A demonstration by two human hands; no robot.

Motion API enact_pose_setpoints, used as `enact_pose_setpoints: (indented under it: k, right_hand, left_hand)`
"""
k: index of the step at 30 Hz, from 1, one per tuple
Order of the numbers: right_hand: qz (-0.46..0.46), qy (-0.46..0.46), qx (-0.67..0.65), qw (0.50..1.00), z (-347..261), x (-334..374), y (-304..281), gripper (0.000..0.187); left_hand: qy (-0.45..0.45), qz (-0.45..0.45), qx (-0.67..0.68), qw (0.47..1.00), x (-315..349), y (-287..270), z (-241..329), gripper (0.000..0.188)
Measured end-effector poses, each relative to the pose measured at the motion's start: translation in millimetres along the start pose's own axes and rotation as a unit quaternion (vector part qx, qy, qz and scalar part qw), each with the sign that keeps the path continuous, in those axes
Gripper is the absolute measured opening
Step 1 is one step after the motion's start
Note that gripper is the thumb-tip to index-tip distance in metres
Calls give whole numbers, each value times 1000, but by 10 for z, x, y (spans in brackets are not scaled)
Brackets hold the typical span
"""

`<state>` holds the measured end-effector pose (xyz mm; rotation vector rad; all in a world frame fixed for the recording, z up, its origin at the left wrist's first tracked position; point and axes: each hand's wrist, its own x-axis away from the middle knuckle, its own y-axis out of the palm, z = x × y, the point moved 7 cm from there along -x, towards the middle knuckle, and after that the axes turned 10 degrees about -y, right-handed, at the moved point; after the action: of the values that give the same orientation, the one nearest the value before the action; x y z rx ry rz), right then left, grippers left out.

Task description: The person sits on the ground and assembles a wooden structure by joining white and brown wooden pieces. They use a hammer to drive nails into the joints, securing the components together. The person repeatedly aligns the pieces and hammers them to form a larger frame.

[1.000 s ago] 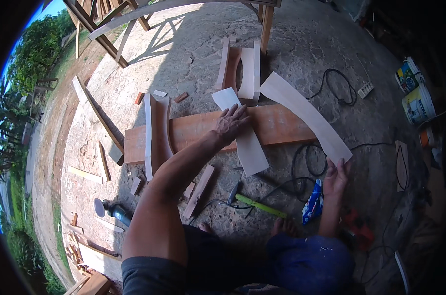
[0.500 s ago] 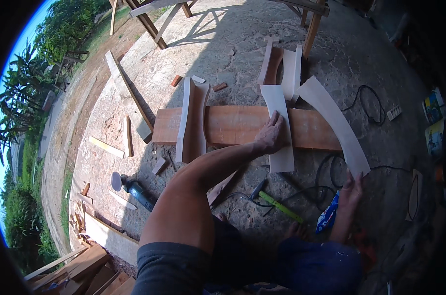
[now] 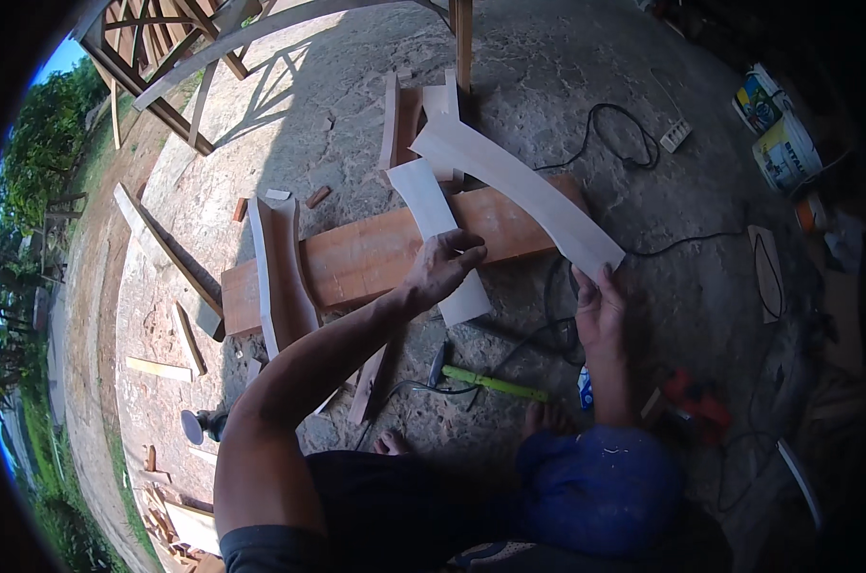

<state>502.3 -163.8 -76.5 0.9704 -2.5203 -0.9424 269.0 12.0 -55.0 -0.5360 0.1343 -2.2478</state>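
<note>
My right hand (image 3: 600, 310) grips the lower end of a long, pale curved board (image 3: 519, 186). The board slants up and left, over the brown plank (image 3: 356, 258) lying on the ground. My left hand (image 3: 442, 267), its fingers loosely bent and nothing seen in them, is over a shorter pale curved board (image 3: 421, 196) lying across the plank; whether it touches cannot be told. A curved wooden channel piece (image 3: 285, 272) rests across the plank's left end. Beyond the plank stands a similar wooden piece (image 3: 406, 119), partly covered by the long board.
A green-handled hammer (image 3: 495, 384) lies near my feet, among black cables (image 3: 538, 334). An angle grinder (image 3: 203, 426) is at lower left, a red tool (image 3: 697, 406) at right. Buckets (image 3: 786, 158) and a power strip (image 3: 675, 136) stand farther right. A wooden frame (image 3: 156, 105) rises at the back.
My left hand has shifted from lying flat on the shorter board to bent fingers over it. My right hand has raised the long board's near end. The whole view has turned right.
</note>
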Motion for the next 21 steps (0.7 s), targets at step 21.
enact_pose_setpoints:
  k: [21]
  right_hand:
    - [-68, 254, 132, 956, 778, 679, 523, 71]
  left_hand:
    - [-135, 68, 15, 988, -352, -791, 393, 51]
